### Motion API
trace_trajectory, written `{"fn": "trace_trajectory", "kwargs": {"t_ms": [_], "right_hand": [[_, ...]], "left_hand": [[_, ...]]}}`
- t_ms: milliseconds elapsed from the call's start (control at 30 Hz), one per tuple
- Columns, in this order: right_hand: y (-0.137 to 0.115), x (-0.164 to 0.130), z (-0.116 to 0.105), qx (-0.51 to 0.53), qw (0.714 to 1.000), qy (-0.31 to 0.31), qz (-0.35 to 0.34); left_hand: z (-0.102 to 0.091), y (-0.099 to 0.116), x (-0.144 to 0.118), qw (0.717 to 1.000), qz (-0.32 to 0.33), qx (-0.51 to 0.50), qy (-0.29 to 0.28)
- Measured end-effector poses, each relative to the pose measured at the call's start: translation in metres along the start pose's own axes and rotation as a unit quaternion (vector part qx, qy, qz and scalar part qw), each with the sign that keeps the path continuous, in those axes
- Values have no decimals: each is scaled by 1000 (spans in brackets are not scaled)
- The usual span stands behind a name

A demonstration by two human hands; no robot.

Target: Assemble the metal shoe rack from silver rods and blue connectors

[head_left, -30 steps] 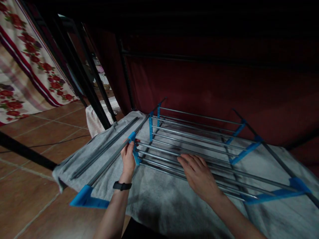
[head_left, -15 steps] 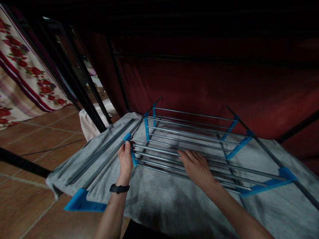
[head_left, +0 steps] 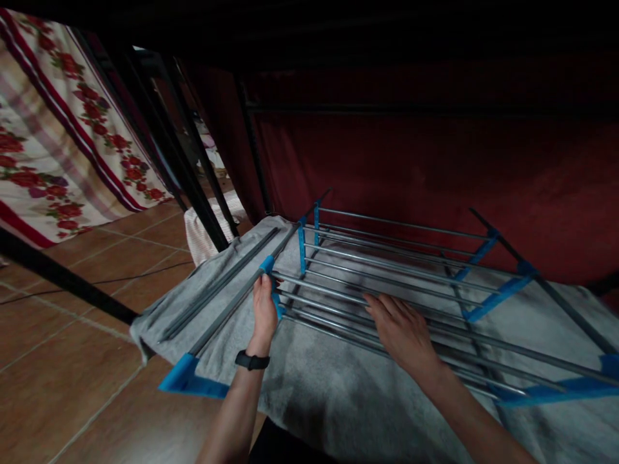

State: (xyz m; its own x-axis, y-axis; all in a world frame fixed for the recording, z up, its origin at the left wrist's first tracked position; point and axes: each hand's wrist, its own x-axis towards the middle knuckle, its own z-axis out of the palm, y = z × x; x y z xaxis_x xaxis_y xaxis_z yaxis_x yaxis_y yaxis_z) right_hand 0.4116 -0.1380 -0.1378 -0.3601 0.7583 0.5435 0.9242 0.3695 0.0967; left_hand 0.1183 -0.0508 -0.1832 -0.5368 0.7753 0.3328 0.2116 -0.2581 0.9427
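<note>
A rack of metal tubes (head_left: 387, 258) with blue plastic brackets (head_left: 488, 306) lies on a grey cloth (head_left: 329, 380). My left hand (head_left: 265, 308) is closed around the blue bracket at the left ends of the nearer tubes, its thumb by the blue joint (head_left: 266, 264); a black band (head_left: 252, 360) circles that wrist. Over the middle of these tubes lies my right hand (head_left: 403, 332), its fingers bent across them and its thumb side partly hidden. A grey side pole (head_left: 227, 311) runs from the joint to a blue foot piece (head_left: 193, 379) at the cloth's front edge.
Two loose grey poles (head_left: 220, 283) lie left of the rack. Dark metal posts (head_left: 169, 148) stand at the left, with a floral cloth (head_left: 72, 129) behind. Red fabric (head_left: 411, 161) hangs at the back. Brown floor tiles (head_left: 106, 348) and a thin cable (head_left: 145, 274) show at the left.
My view has turned left, so the rack and both hands appear further right. Both hands keep their places on the rack.
</note>
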Motion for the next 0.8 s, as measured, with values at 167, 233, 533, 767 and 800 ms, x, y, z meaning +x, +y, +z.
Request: {"fn": "trace_trajectory", "kwargs": {"t_ms": [167, 233, 533, 767, 800], "right_hand": [[2, -2, -1, -5, 1000, 22, -14], [3, -2, -2, -6, 1000, 21, -13], [5, 0, -2, -10, 999, 20, -26], [10, 1, -2, -9, 999, 9, -39], [10, 1, -2, -7, 999, 3, -38]], "left_hand": [[-1, -3, -3, 1000, 5, -5, -8], [-3, -1, -3, 1000, 7, 11, -15], [-2, 6, -1, 1000, 6, -1, -10], [3, -4, 4, 997, -10, -71, -9], [4, -5, 4, 996, -14, -82, -11]]}}
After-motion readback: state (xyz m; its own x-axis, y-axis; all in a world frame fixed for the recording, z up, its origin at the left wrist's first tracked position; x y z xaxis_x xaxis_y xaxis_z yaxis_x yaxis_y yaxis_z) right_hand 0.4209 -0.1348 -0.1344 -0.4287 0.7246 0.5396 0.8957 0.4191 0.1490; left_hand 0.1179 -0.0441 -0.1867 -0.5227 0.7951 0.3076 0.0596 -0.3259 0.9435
